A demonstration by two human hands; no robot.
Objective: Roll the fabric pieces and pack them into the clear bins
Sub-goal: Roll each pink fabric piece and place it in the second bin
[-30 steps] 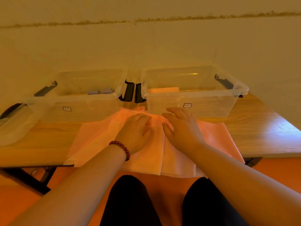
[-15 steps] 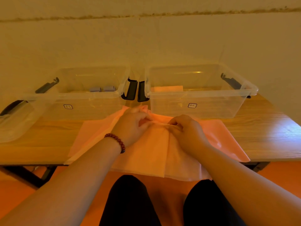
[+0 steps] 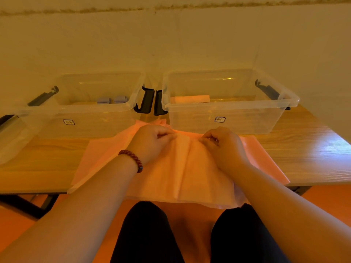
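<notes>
A stack of pink fabric pieces [image 3: 188,173] lies on the wooden table and hangs over its near edge. My left hand [image 3: 152,143] and my right hand [image 3: 222,145] both pinch the far edge of the top piece, fingers curled, a short way apart. Behind the fabric stand two clear bins. The left bin [image 3: 91,122] holds two small grey-blue rolls [image 3: 112,99]. In the right bin [image 3: 228,122] lies one rolled pink piece [image 3: 191,99].
The wooden table [image 3: 303,154] stands against a pale wall. Black latch handles [image 3: 150,101] sit between the bins and at their outer ends. A clear lid [image 3: 11,133] lies at the far left. My dark-trousered knees are below the table edge.
A second ago my right hand lay flat on the fabric. Both hands have curled onto its far edge and have since moved apart along it.
</notes>
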